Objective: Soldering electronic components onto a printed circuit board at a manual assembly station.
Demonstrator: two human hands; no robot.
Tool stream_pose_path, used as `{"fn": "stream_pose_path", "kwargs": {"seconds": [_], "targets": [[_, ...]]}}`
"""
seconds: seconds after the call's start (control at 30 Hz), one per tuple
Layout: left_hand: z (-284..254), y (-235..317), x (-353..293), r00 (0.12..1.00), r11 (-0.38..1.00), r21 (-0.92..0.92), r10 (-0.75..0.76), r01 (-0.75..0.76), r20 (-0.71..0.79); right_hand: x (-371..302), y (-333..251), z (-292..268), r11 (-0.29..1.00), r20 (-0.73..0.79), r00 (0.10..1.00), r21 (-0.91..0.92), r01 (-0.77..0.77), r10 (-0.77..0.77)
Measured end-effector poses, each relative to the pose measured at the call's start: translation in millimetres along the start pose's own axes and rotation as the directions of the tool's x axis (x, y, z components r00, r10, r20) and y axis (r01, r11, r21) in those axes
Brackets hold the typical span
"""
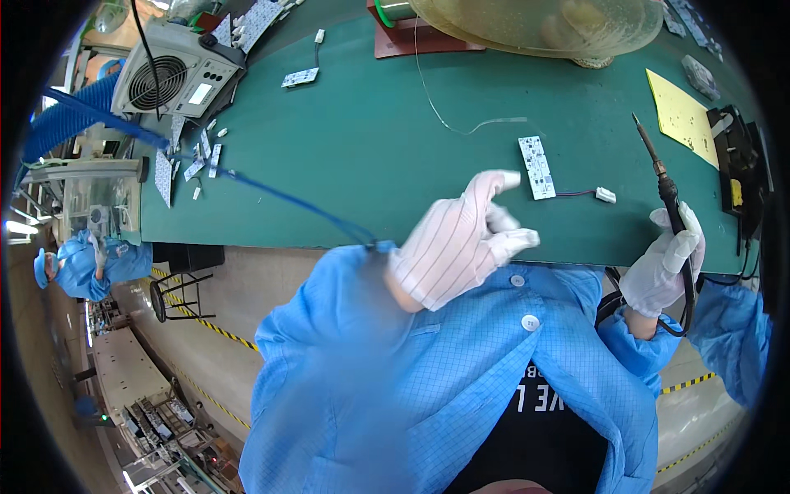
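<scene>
My left hand, in a white striped glove, hovers over the front edge of the green mat with its fingers apart and nothing between them. Just beyond its fingertips, a small white circuit board lies flat on the mat. Two thin wires run from that board to a white connector plug on its right. At the right edge, my gloved right hand is wrapped round the black handle of a soldering iron, whose tip points up and away from me. A thin solder wire trails across the mat towards the board.
Another board with a plug lies far left. Several small boards sit beside a grey fan unit. A large translucent bowl stands at the back, a yellow sheet and black iron stand at right. A blue cord crosses the left.
</scene>
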State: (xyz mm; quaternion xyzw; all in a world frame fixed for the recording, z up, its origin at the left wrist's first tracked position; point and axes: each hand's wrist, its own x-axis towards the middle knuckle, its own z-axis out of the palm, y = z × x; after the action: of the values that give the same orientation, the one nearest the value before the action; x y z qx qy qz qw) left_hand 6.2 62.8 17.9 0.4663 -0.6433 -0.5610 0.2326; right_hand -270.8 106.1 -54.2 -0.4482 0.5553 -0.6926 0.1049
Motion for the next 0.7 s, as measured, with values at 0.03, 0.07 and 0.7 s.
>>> {"fn": "stream_pose_path", "kwargs": {"seconds": [0.03,0.07,0.7], "targets": [[-5.3,-0.6,-0.7,0.999,0.954,0.295,0.054,-0.049,-0.008,-0.3,-0.3,-1.1,1.0,0.009,1.0,-0.004,-0.011,0.011],[-9.5,-1.2,0.5,0.986,0.826,0.549,0.167,-0.131,-0.016,-0.6,-0.7,-2.4,0.999,0.004,1.0,-0.03,-0.011,0.011],[9.5,-7.9,64.2,0.711,0.295,0.841,0.688,-0.453,0.142,4.7,-6.3,3.2,0.998,0.042,0.997,0.02,0.059,-0.059]]}}
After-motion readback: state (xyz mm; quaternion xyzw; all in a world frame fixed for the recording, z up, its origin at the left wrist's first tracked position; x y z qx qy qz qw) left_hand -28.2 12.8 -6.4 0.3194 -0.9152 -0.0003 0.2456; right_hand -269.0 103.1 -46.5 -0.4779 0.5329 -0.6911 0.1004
